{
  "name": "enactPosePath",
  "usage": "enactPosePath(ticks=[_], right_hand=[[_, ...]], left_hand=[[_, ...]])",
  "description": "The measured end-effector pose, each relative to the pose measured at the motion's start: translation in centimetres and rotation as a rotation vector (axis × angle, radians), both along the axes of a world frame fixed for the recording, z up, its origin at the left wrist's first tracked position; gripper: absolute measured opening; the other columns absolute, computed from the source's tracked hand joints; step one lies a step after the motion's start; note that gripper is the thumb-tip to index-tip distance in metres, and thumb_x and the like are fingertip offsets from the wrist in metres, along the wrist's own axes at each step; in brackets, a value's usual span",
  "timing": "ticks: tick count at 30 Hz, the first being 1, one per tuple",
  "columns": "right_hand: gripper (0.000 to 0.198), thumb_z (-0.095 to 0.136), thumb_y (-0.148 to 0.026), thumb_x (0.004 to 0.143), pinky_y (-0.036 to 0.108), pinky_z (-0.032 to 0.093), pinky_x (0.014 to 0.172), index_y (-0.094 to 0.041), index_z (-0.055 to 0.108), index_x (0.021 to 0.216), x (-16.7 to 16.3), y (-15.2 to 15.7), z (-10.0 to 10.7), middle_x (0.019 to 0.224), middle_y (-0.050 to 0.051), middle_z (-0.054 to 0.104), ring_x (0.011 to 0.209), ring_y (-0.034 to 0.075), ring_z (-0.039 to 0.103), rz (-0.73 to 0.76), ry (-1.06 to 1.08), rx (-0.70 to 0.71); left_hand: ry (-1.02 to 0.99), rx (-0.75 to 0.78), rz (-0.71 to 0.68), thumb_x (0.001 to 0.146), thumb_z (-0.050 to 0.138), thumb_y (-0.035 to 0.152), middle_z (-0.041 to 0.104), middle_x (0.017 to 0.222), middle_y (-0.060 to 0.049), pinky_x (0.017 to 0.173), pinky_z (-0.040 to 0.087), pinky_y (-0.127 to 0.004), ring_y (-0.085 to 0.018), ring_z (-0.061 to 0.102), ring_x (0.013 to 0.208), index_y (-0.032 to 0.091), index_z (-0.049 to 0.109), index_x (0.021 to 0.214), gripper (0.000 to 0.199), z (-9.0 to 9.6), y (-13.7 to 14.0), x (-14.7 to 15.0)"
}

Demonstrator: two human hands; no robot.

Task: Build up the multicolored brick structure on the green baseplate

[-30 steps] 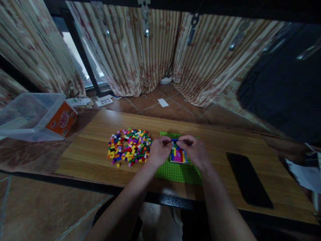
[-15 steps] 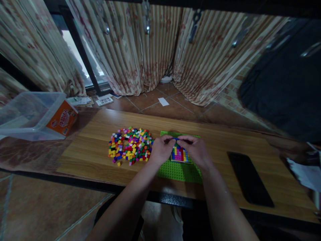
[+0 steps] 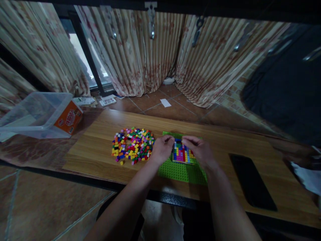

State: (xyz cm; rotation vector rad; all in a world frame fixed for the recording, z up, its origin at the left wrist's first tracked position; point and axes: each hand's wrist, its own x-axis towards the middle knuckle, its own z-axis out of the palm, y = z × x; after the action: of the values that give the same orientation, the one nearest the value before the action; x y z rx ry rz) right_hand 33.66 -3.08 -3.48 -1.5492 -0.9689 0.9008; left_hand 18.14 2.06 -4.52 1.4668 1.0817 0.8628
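A small build of multicoloured toy bricks [image 3: 181, 154] sits on a green studded baseplate [image 3: 179, 172], with a blue row along its far edge. My left hand [image 3: 162, 149] is at the build's far left corner, thumb and fingertips closed together. At the far right corner is my right hand [image 3: 200, 151], its thumb and fingers also closed in a pinch. Whatever either pinch holds is too small or hidden to make out. Left of the baseplate lies a spread pile of loose toy bricks [image 3: 136, 144] in many colours.
The wooden board [image 3: 90, 157] bears the pile and baseplate. A dark flat phone-like slab [image 3: 252, 182] lies on the right. At the far left stands a clear plastic box [image 3: 32, 130] with an orange label. Curtains [image 3: 140, 60] hang beyond the table.
My hands, which met over the build's far edge, have moved apart to either side, uncovering the blue row. The camera view has shifted slightly.
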Motion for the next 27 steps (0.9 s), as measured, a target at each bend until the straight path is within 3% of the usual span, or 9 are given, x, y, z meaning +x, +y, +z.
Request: enactPosePath(ticks=[6, 9, 14, 21, 27], right_hand=[[0.028, 0.075, -0.045, 0.070, 0.039, 0.054, 0.081, -0.019, 0.076, 0.082, 0.5, -0.2, 1.1, 0.085, 0.005, 0.077, 0.082, 0.022, 0.070, -0.297, -0.085, 0.181], [0.019, 0.074, -0.038, 0.072, 0.035, 0.054, 0.076, -0.020, 0.076, 0.079, -0.8, -0.5, 2.1, 0.080, 0.003, 0.076, 0.077, 0.019, 0.068, -0.328, -0.145, 0.282], [0.015, 0.070, -0.035, 0.080, 0.030, 0.053, 0.069, -0.022, 0.075, 0.084, -4.3, -1.4, 3.0, 0.079, 0.001, 0.074, 0.072, 0.016, 0.066, -0.140, -0.211, 0.347], [0.017, 0.056, -0.020, 0.090, 0.029, 0.050, 0.074, -0.021, 0.072, 0.092, -8.3, -1.6, 1.8, 0.087, 0.003, 0.071, 0.081, 0.017, 0.066, 0.286, -0.489, 0.329], [0.024, 0.050, -0.013, 0.091, 0.032, 0.050, 0.079, -0.018, 0.072, 0.099, -10.1, -0.8, 0.6, 0.095, 0.008, 0.070, 0.086, 0.020, 0.066, 0.346, -0.819, 0.166]], left_hand=[[-0.158, -0.085, 0.110, 0.085, 0.055, 0.032, 0.063, 0.070, 0.000, 0.053, 0.042, -0.019, -0.009, 0.054, 0.057, 0.015, 0.066, 0.081, 0.021, 2.1, 0.8, -1.7], [-0.212, -0.059, 0.203, 0.083, 0.058, 0.031, 0.061, 0.068, 0.001, 0.054, 0.041, -0.019, -0.009, 0.052, 0.057, 0.014, 0.066, 0.078, 0.019, 2.9, 1.6, -3.0], [-0.286, -0.061, 0.362, 0.081, 0.060, 0.029, 0.061, 0.068, 0.001, 0.054, 0.040, -0.019, -0.008, 0.051, 0.056, 0.013, 0.066, 0.081, 0.017, 3.5, 2.8, -5.2], [-0.306, -0.055, 0.395, 0.079, 0.063, 0.029, 0.063, 0.070, 0.001, 0.056, 0.042, -0.020, -0.008, 0.052, 0.056, 0.013, 0.067, 0.081, 0.016, 3.7, 2.9, -6.5], [-0.308, -0.081, 0.402, 0.079, 0.063, 0.024, 0.064, 0.070, 0.001, 0.059, 0.044, -0.020, -0.008, 0.052, 0.058, 0.012, 0.069, 0.084, 0.014, 3.9, 2.9, -6.5]])
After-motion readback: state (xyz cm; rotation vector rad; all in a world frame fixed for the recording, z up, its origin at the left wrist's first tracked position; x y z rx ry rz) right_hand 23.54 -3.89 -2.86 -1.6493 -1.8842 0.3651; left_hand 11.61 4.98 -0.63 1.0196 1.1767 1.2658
